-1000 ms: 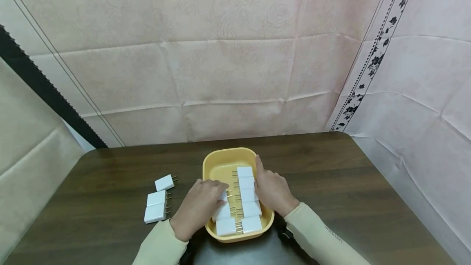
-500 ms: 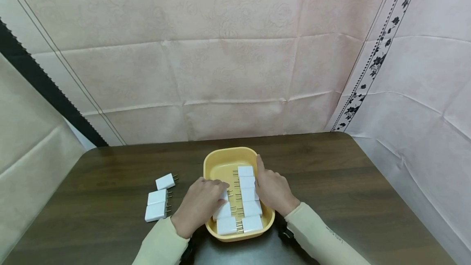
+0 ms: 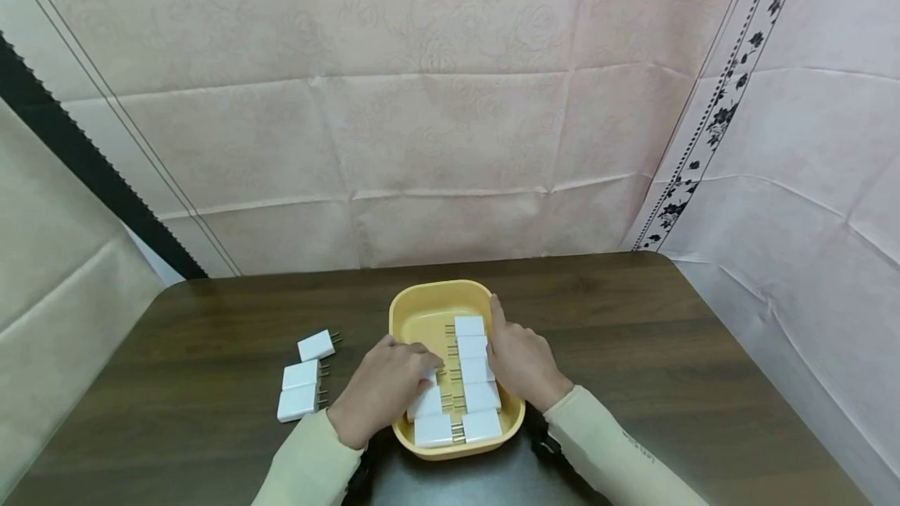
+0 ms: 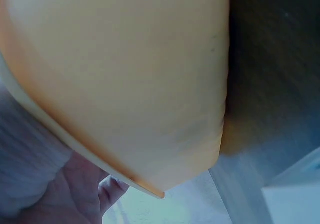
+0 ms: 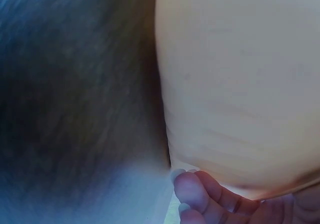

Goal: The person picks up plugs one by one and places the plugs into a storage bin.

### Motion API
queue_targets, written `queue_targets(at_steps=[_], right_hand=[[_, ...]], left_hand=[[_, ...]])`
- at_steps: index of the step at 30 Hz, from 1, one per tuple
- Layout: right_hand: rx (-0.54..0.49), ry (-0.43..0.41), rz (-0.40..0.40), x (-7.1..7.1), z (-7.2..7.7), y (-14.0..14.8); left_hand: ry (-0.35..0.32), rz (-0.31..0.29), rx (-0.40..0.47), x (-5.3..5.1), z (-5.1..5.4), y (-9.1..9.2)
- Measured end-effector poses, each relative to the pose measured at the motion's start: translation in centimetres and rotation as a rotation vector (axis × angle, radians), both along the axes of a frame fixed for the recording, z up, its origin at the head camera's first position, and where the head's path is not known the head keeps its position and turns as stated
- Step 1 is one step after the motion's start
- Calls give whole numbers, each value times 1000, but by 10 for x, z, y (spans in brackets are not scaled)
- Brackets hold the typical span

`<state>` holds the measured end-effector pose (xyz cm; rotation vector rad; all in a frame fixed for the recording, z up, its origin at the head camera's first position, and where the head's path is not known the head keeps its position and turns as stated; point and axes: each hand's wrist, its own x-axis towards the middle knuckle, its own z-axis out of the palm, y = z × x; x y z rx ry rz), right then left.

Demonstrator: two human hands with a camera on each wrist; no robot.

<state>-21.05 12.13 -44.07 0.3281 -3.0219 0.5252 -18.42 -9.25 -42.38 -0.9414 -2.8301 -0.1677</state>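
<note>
Clamping right fingers (image 3: 497,312) on a rounded yellow plastic tray (image 3: 425,309) near the brown wooden counter's (image 3: 598,303) far edge, extending left fingers (image 3: 420,350) over a flat white block (image 3: 428,375), unclear whether clamping.

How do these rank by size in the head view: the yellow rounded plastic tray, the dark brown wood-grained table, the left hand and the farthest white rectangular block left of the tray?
1. Dark brown table, partly cut off
2. Yellow tray
3. Left hand
4. White block
</note>
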Motion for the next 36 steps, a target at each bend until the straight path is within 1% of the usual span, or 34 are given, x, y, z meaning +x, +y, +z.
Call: queue_targets(at_steps=[7, 20, 28, 36], right_hand=[[4, 6, 1, 0, 0, 0], [3, 14, 2, 0, -1, 0], [-1, 4, -4, 0, -1, 0], [-11, -15, -10, -1, -1, 0]], left_hand=[[24, 0, -16, 1, 1, 1], [-7, 49, -42, 2, 2, 5], [-14, 58, -50, 2, 1, 6], [-14, 55, -62, 2, 1, 6]])
